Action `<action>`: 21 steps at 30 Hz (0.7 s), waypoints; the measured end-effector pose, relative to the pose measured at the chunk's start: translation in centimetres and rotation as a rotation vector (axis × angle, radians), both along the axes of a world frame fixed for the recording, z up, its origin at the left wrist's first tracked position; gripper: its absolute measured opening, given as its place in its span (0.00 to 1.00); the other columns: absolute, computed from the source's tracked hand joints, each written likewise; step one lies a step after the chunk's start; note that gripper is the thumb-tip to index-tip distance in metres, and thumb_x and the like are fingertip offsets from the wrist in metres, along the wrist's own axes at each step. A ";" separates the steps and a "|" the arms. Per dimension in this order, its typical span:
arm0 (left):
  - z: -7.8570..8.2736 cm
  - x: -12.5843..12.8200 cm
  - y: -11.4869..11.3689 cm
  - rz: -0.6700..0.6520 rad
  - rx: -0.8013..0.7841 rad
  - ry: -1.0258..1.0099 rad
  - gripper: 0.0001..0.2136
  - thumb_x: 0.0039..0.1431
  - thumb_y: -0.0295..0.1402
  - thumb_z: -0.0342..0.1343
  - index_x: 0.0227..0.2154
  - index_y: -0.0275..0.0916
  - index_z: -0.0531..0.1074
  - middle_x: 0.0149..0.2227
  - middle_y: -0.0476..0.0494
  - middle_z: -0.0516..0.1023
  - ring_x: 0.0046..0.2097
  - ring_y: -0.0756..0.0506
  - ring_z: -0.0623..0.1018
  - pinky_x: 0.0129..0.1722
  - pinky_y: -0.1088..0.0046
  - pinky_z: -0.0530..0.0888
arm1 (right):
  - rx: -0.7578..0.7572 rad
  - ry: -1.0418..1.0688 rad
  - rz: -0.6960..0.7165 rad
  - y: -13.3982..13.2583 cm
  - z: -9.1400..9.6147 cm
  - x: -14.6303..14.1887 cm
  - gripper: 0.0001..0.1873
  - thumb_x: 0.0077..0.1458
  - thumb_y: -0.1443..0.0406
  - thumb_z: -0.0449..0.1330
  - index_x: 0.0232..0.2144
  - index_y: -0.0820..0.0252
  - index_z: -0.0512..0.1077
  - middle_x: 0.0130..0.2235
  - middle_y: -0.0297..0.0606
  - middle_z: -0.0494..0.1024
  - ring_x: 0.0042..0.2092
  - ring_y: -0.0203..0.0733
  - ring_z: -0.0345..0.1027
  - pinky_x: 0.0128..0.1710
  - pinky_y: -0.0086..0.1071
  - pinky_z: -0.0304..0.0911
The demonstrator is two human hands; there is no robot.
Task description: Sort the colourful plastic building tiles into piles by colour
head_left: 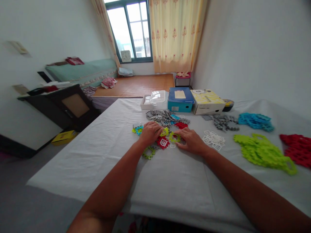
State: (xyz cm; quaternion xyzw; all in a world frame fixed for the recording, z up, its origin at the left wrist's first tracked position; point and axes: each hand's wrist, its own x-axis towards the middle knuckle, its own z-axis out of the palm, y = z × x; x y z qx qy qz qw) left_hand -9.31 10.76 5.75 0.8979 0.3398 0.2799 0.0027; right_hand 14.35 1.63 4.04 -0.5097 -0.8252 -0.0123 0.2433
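Both my hands are over a mixed heap of plastic interlocking building pieces on the cloth-covered table. My left hand [151, 132] is closed, its curled fingertips at a small lime-green building piece [165, 131]. The fingers of my right hand [191, 141] close around the edge of a lime-green ring-shaped piece [173, 137]. Just below, between the hands, lies a red piece [160, 142] with a white window-grid piece [164, 142] on it. Another lime-green ring piece [148, 153] sits below my left wrist. Blue and yellow-green pieces [138, 129] stick out left of that hand.
Behind my hands lie grey pieces [155, 115]. To the right are piles of white grid pieces [213, 139], grey [225, 122], blue [256, 121], lime-green [262, 150] and red pieces [297, 149]. A clear plastic box [159, 99], blue box [181, 100] and yellow-white box [207, 101] line the far edge.
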 end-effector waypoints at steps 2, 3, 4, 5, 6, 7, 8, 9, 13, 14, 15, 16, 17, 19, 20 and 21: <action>0.3 -0.8 0.7 0.050 0.014 -0.046 0.15 0.66 0.39 0.46 0.34 0.42 0.78 0.36 0.45 0.79 0.44 0.45 0.74 0.50 0.65 0.66 | 0.016 0.001 0.026 -0.1 0.1 0.1 0.15 0.56 0.57 0.59 0.45 0.55 0.74 0.47 0.40 0.78 0.47 0.46 0.67 0.48 0.40 0.61; 0.3 -1.4 1.1 0.105 0.019 -0.082 0.14 0.66 0.38 0.46 0.36 0.42 0.78 0.38 0.44 0.79 0.44 0.44 0.74 0.50 0.65 0.67 | 0.029 0.010 0.020 0.0 0.1 0.1 0.14 0.58 0.57 0.58 0.43 0.55 0.74 0.46 0.40 0.78 0.47 0.46 0.68 0.48 0.40 0.61; 0.3 -1.9 1.6 0.168 0.017 -0.115 0.14 0.65 0.37 0.46 0.39 0.42 0.77 0.39 0.43 0.79 0.45 0.44 0.74 0.50 0.65 0.67 | 0.040 0.024 0.007 0.0 0.1 0.2 0.13 0.59 0.57 0.57 0.42 0.55 0.75 0.46 0.40 0.78 0.47 0.45 0.68 0.48 0.39 0.61; 0.2 -2.5 2.1 0.225 0.008 -0.132 0.14 0.65 0.36 0.46 0.42 0.41 0.77 0.41 0.43 0.79 0.45 0.44 0.74 0.50 0.65 0.68 | 0.048 0.038 -0.007 0.1 0.0 0.3 0.12 0.60 0.58 0.56 0.41 0.56 0.75 0.45 0.41 0.79 0.46 0.44 0.69 0.48 0.39 0.62; 0.0 -3.0 2.5 0.267 -0.004 -0.129 0.14 0.64 0.36 0.47 0.43 0.41 0.76 0.42 0.42 0.79 0.46 0.43 0.74 0.50 0.65 0.68 | 0.052 0.049 -0.020 0.2 -0.1 0.5 0.11 0.61 0.60 0.55 0.40 0.56 0.75 0.45 0.41 0.79 0.46 0.44 0.69 0.48 0.38 0.62; -0.2 -3.4 2.8 0.292 -0.019 -0.108 0.14 0.64 0.36 0.47 0.44 0.41 0.76 0.43 0.42 0.79 0.47 0.42 0.74 0.50 0.64 0.69 | 0.051 0.054 -0.026 0.3 -0.2 0.6 0.11 0.61 0.61 0.54 0.40 0.56 0.75 0.44 0.40 0.79 0.45 0.43 0.70 0.47 0.37 0.62; -0.4 -3.7 2.9 0.300 -0.034 -0.075 0.14 0.64 0.38 0.48 0.44 0.42 0.76 0.43 0.42 0.79 0.48 0.42 0.74 0.51 0.63 0.69 | 0.048 0.055 -0.027 0.4 -0.3 0.7 0.11 0.62 0.61 0.54 0.40 0.56 0.75 0.44 0.40 0.79 0.45 0.43 0.70 0.47 0.37 0.63; -0.6 -3.9 3.0 0.298 -0.048 -0.040 0.14 0.63 0.40 0.48 0.43 0.42 0.77 0.44 0.42 0.79 0.49 0.41 0.73 0.51 0.62 0.69 | 0.046 0.054 -0.025 0.4 -0.4 0.8 0.11 0.62 0.62 0.54 0.40 0.56 0.75 0.44 0.39 0.79 0.45 0.43 0.70 0.47 0.37 0.63; -0.9 -3.7 2.6 0.249 -0.124 0.066 0.21 0.57 0.48 0.54 0.49 0.44 0.74 0.48 0.40 0.77 0.52 0.38 0.73 0.50 0.60 0.70 | 0.053 0.039 -0.009 0.5 -0.7 0.9 0.11 0.62 0.64 0.53 0.41 0.56 0.75 0.45 0.39 0.79 0.45 0.43 0.70 0.47 0.36 0.63; -0.8 -3.5 2.4 0.208 -0.148 0.072 0.22 0.56 0.48 0.56 0.50 0.44 0.73 0.49 0.40 0.77 0.51 0.39 0.74 0.50 0.61 0.70 | 0.056 0.035 -0.004 0.6 -0.7 0.9 0.11 0.62 0.65 0.53 0.41 0.56 0.75 0.45 0.39 0.79 0.45 0.42 0.71 0.47 0.36 0.63; -0.7 -3.4 2.3 0.150 -0.171 0.064 0.22 0.55 0.48 0.56 0.51 0.43 0.73 0.49 0.40 0.77 0.50 0.40 0.74 0.50 0.62 0.71 | 0.058 0.031 0.001 0.6 -0.8 0.8 0.11 0.62 0.65 0.53 0.41 0.57 0.75 0.45 0.39 0.79 0.45 0.43 0.71 0.47 0.36 0.64; -0.6 -3.2 2.1 0.083 -0.191 0.039 0.21 0.56 0.46 0.56 0.50 0.43 0.73 0.49 0.41 0.77 0.50 0.41 0.75 0.50 0.64 0.71 | 0.060 0.028 0.005 0.6 -0.8 0.8 0.11 0.61 0.65 0.53 0.41 0.57 0.75 0.45 0.39 0.79 0.45 0.43 0.71 0.47 0.36 0.64; -0.4 -3.1 2.0 0.020 -0.205 -0.003 0.19 0.58 0.45 0.54 0.49 0.43 0.74 0.48 0.42 0.77 0.49 0.43 0.76 0.50 0.66 0.71 | 0.062 0.027 0.008 0.6 -0.8 0.8 0.11 0.61 0.65 0.53 0.41 0.56 0.75 0.45 0.39 0.79 0.45 0.43 0.71 0.47 0.36 0.64; -0.1 -2.8 1.9 -0.067 -0.220 -0.110 0.16 0.61 0.42 0.51 0.45 0.42 0.76 0.46 0.44 0.79 0.47 0.45 0.77 0.50 0.69 0.71 | 0.066 0.028 0.011 0.6 -0.8 0.8 0.11 0.61 0.64 0.53 0.40 0.56 0.75 0.44 0.40 0.79 0.45 0.43 0.71 0.47 0.37 0.64; 0.0 -2.7 1.8 -0.084 -0.224 -0.157 0.15 0.62 0.41 0.49 0.43 0.41 0.77 0.44 0.45 0.80 0.45 0.46 0.77 0.49 0.70 0.71 | 0.067 0.030 0.014 0.6 -0.8 0.8 0.11 0.62 0.64 0.53 0.40 0.56 0.75 0.44 0.40 0.79 0.44 0.43 0.71 0.46 0.37 0.64; 0.2 -2.7 1.8 -0.087 -0.228 -0.191 0.15 0.63 0.40 0.49 0.41 0.41 0.77 0.42 0.45 0.80 0.44 0.46 0.78 0.48 0.71 0.71 | 0.067 0.033 0.018 0.6 -0.8 0.8 0.11 0.62 0.65 0.52 0.39 0.56 0.75 0.44 0.40 0.79 0.44 0.43 0.72 0.46 0.37 0.64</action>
